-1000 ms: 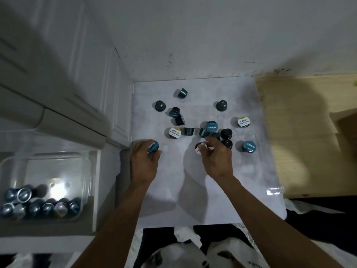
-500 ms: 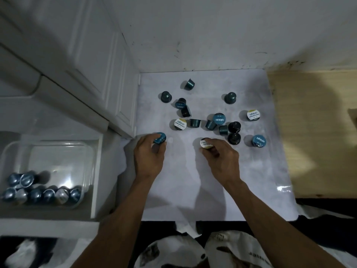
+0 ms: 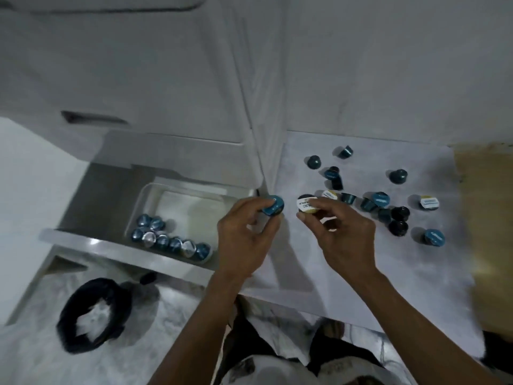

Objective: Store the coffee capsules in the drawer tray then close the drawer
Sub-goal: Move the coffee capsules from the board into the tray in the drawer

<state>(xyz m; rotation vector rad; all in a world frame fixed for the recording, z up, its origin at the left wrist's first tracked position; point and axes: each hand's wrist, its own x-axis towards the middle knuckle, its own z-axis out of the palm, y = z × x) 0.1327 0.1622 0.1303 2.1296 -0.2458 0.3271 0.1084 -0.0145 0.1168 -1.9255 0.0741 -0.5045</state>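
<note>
My left hand (image 3: 247,240) grips a teal-lidded capsule (image 3: 274,206) above the sheet's left edge. Beside it, my right hand (image 3: 341,237) pinches a white-lidded dark capsule (image 3: 306,204). Several more capsules (image 3: 374,201) lie scattered on the white sheet (image 3: 305,268) to the right, some upright, some tipped over. To the left, the open drawer (image 3: 111,245) holds a clear plastic tray (image 3: 147,195). A row of several shiny blue and silver capsules (image 3: 172,241) fills the tray's near side.
White cabinet fronts (image 3: 138,79) rise behind the drawer. A wooden surface (image 3: 485,218) borders the sheet on the right. A dark round bag-lined bin (image 3: 94,312) sits on the floor below the drawer. My legs are under the sheet's near edge.
Both hands have lifted their capsules off the sheet and carried them left toward the drawer. The view has swung left, bringing the drawer and tray nearer the centre.
</note>
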